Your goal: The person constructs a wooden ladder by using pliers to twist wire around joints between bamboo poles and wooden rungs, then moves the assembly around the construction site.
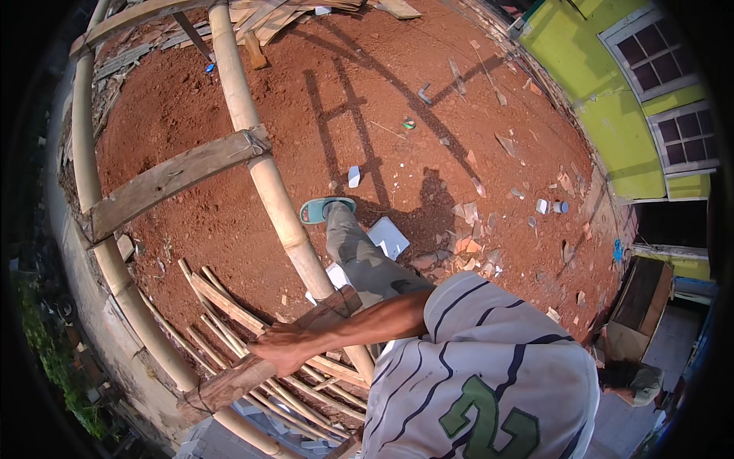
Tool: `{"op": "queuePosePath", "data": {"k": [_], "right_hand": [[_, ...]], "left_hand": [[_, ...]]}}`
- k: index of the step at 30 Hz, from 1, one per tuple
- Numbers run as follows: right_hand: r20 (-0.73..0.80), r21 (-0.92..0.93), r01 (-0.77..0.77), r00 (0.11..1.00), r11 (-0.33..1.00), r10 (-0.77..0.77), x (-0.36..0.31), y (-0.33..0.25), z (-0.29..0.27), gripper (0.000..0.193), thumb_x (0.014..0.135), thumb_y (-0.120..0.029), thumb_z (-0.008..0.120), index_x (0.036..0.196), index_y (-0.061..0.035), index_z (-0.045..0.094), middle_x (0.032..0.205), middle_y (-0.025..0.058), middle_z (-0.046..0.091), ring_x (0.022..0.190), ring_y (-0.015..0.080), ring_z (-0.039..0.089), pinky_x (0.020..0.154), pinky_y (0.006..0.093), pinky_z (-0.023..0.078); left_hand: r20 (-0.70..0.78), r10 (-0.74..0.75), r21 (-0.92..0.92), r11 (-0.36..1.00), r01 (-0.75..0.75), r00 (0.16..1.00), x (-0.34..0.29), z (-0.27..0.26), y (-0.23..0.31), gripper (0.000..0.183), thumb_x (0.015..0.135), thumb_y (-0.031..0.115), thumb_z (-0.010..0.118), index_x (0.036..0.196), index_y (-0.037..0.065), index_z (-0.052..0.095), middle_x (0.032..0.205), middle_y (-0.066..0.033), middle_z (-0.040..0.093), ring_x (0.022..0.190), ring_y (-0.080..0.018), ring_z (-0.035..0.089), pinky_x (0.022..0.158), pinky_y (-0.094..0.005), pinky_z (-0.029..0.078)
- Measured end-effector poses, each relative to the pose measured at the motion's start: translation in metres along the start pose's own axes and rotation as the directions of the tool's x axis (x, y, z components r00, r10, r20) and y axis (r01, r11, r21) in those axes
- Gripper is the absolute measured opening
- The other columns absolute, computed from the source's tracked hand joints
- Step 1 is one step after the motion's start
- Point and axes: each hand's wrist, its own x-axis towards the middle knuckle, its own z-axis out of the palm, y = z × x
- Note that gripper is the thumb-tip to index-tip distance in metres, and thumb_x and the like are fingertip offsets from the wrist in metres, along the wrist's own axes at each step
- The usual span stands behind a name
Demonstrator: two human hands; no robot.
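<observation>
My left hand [281, 349] is closed over a wooden rung [229, 385] of a bamboo ladder, with its fingers curled on the board's upper side. The bare forearm reaches across the near bamboo rail [294, 229], where rung and rail meet. Another wooden rung [176, 176] is tied between that rail and the far bamboo rail [115, 268]. Beside the near rail stretches a leg in grey trousers, its foot in a teal sandal [312, 211]. A striped shirt fills the lower middle. My right hand does not show.
Red soil [428, 69] scattered with broken tile pieces [466, 243] lies below. Several bamboo poles [222, 317] are stacked under the ladder. Planks [264, 34] lie at the top. A yellow-green wall [596, 92] with windows stands right, near a brown wooden box [638, 306].
</observation>
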Motion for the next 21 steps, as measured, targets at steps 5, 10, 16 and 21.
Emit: {"op": "queuePosePath", "data": {"k": [5, 10, 16, 21], "right_hand": [[0.005, 0.065, -0.111, 0.994, 0.992, 0.111, -0.039, 0.034, -0.016, 0.062, 0.058, -0.003, 0.065, 0.115, 0.0089, 0.044, 0.1, 0.0254, 0.056, 0.096, 0.037, 0.059, 0.084, 0.0472, 0.05], [-0.048, 0.204, -0.247, 0.964, 0.947, 0.261, -0.083, 0.097, -0.058, 0.074, 0.061, 0.0, 0.064, 0.128, 0.0116, 0.036, 0.109, 0.029, 0.055, 0.103, 0.0405, 0.057, 0.095, 0.0462, 0.046], [-0.233, 0.215, -0.289, 0.913, 0.933, 0.336, -0.138, 0.189, -0.145, 0.063, 0.064, -0.011, 0.068, 0.116, 0.011, 0.039, 0.103, 0.0308, 0.057, 0.097, 0.0419, 0.061, 0.08, 0.0481, 0.05], [-0.291, 0.237, -0.334, 0.872, 0.912, 0.394, -0.179, 0.301, -0.242, 0.054, 0.064, -0.012, 0.068, 0.106, 0.0104, 0.043, 0.088, 0.0295, 0.059, 0.081, 0.0418, 0.064, 0.068, 0.0478, 0.053]], "left_hand": [[0.029, -0.065, 0.024, 0.998, 0.065, 0.997, -0.022, 0.005, -0.028, 0.047, 0.077, -0.005, 0.063, 0.121, -0.002, 0.047, 0.104, -0.0155, 0.06, 0.09, -0.0271, 0.062, 0.079, -0.0383, 0.052], [0.014, -0.143, 0.038, 0.989, 0.142, 0.99, -0.048, 0.023, -0.068, 0.049, 0.077, -0.006, 0.063, 0.123, -0.002, 0.047, 0.105, -0.0165, 0.061, 0.091, -0.0277, 0.062, 0.08, -0.0387, 0.052], [-0.072, -0.279, 0.015, 0.96, 0.281, 0.958, -0.108, 0.038, -0.116, 0.05, 0.077, -0.006, 0.062, 0.125, -0.003, 0.046, 0.107, -0.0176, 0.061, 0.092, -0.0286, 0.063, 0.08, -0.0391, 0.052], [0.763, 0.034, 0.634, 0.158, -0.757, 0.646, -0.127, 0.062, -0.148, 0.055, 0.077, -0.008, 0.06, 0.129, -0.002, 0.043, 0.11, -0.0219, 0.06, 0.093, -0.0335, 0.064, 0.077, -0.0428, 0.053]]}}
